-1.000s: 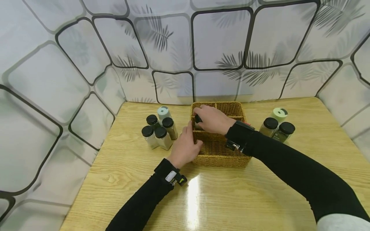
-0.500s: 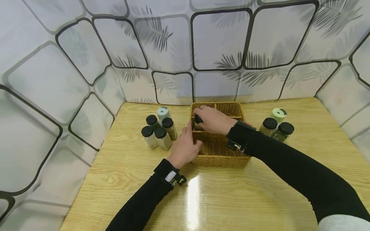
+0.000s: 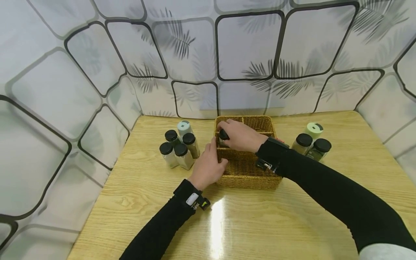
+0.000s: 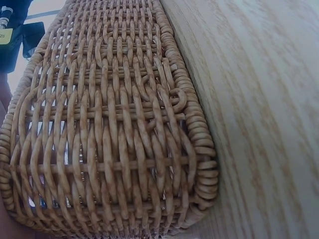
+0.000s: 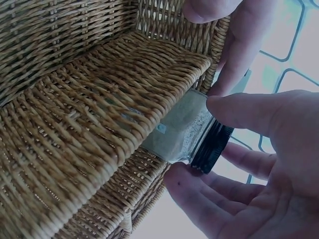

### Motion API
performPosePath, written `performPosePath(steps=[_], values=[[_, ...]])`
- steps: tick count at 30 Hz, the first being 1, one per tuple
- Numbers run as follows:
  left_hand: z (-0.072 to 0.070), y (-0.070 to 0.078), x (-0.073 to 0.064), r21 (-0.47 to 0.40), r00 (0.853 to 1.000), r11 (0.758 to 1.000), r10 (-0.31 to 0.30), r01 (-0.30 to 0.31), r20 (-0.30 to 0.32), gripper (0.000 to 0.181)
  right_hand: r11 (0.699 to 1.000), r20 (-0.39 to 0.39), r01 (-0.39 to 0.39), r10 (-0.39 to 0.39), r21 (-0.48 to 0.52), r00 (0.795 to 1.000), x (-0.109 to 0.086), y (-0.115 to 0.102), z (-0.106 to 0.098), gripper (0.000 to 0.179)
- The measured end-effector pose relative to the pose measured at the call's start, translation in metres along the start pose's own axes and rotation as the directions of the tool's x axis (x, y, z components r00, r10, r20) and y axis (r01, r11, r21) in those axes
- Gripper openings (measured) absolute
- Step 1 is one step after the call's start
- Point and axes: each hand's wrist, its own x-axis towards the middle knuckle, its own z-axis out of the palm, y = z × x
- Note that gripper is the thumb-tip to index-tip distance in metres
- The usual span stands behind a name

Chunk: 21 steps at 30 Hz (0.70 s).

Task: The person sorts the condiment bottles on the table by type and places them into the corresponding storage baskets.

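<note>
My right hand (image 3: 240,135) holds a clear glass spice jar (image 5: 182,124) with a black lid, its fingers and thumb around the lid end. The jar's lower part stands inside the left end of the middle compartment of a wicker basket (image 3: 248,182), partly hidden behind the woven divider. At the basket's left side, my left hand (image 3: 207,168) grips the wall, thumb inside the front compartment and fingers along the outside. The left wrist view shows mostly the basket's woven front (image 4: 99,114) and the table beside it.
Left of the basket stand several jars, black-lidded ones (image 3: 181,150) and one with a pale blue cap (image 3: 184,126). To the right are two black-lidded jars (image 3: 303,140) and a green-capped one (image 3: 314,129). A patterned cloth (image 3: 250,47) rises behind the wooden table (image 3: 260,224).
</note>
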Motion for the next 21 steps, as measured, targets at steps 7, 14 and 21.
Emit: performPosePath(steps=[7,14,21], values=[[0.000,0.000,0.000,0.009,1.000,1.000,-0.003,0.003,0.000,0.081,1.000,-0.005,-0.020,0.020,0.019,1.000,-0.003,0.000,-0.002,0.051],[0.002,0.001,0.002,0.006,1.000,1.000,-0.017,0.017,0.007,0.082,0.998,-0.008,-0.068,0.068,-0.003,0.998,-0.012,0.004,-0.009,0.065],[0.002,-0.001,0.002,0.009,1.000,1.000,-0.018,0.018,0.002,0.082,0.996,-0.046,-0.094,0.094,0.000,0.995,-0.026,0.010,-0.020,0.067]])
